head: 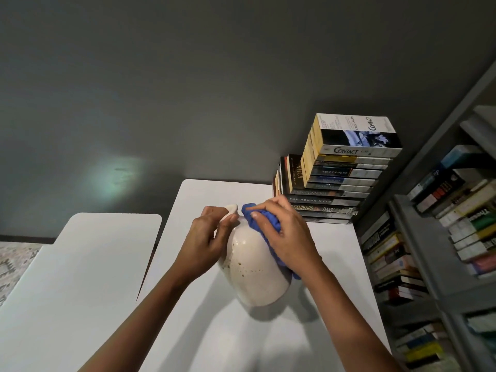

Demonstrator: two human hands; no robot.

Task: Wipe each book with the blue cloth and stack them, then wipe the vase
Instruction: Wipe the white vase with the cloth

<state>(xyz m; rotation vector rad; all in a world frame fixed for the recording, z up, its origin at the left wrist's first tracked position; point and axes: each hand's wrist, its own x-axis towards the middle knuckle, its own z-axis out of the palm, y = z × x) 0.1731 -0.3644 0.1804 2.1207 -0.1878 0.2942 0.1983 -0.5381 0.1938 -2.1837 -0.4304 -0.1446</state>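
Note:
A cream speckled vase point(253, 267) stands on the white table point(268, 339) in front of me. My left hand point(206, 240) grips its narrow neck just under the flared rim. My right hand point(287, 234) holds the bunched blue cloth point(261, 220) and presses it against the vase's right shoulder. The cloth trails down the vase's right side under my palm. A tall stack of books point(341, 175) stands at the table's far right corner, with "Contact" on top.
A few books stand upright behind the stack on its left. A grey bookshelf point(440, 264) packed with books runs along the right side. A second white table point(80, 264) sits to the left, separated by a narrow gap. A dark wall is behind.

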